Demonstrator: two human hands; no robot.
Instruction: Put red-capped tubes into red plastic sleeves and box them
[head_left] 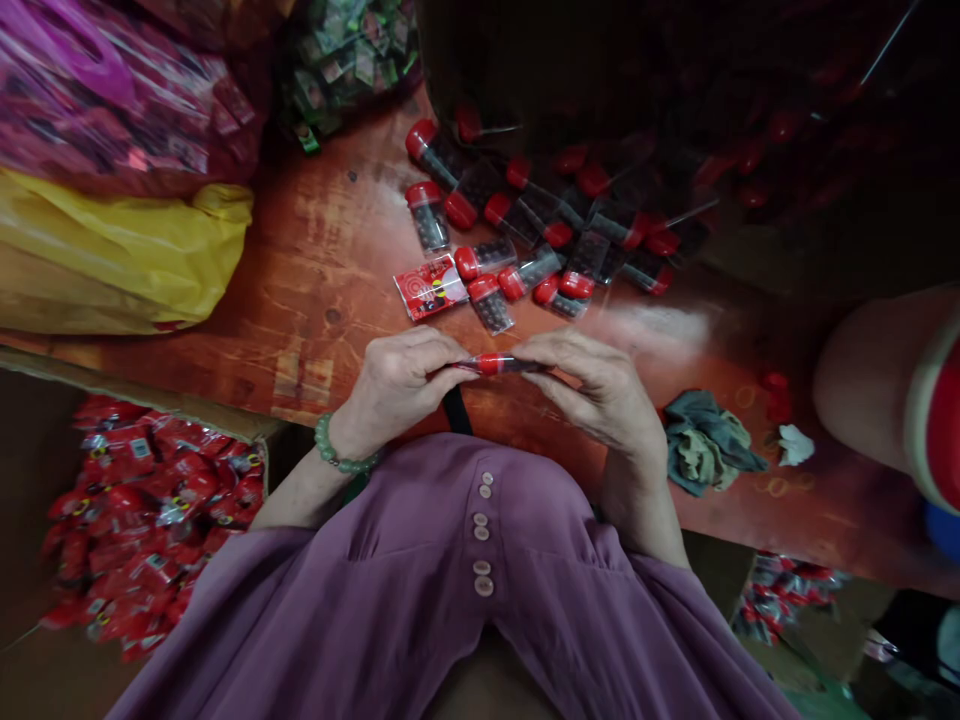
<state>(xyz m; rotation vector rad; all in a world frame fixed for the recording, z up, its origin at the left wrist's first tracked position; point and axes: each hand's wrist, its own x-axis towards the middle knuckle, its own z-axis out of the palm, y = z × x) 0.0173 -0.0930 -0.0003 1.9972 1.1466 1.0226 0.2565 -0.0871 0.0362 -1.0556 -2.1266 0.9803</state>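
Observation:
My left hand (409,380) and my right hand (589,385) meet over the table's near edge, in front of my lap. Between them is a small red-capped container (493,364), held level, its red part showing in the middle. My left fingers pinch one end; my right thumb and fingers close on the dark other end. Just beyond my hands lies a printed red packet (431,287). Several clear containers with red caps and dark contents (529,272) are scattered past it. My fingers hide both ends of the held piece.
An open carton (266,455) at lower left holds many red packets. A yellow bag (127,255) and a bag of pink packets (150,110) sit at upper left. Crumpled grey-green cloth (709,440) lies to the right, near a large pale tub (870,375). Upper right is dark.

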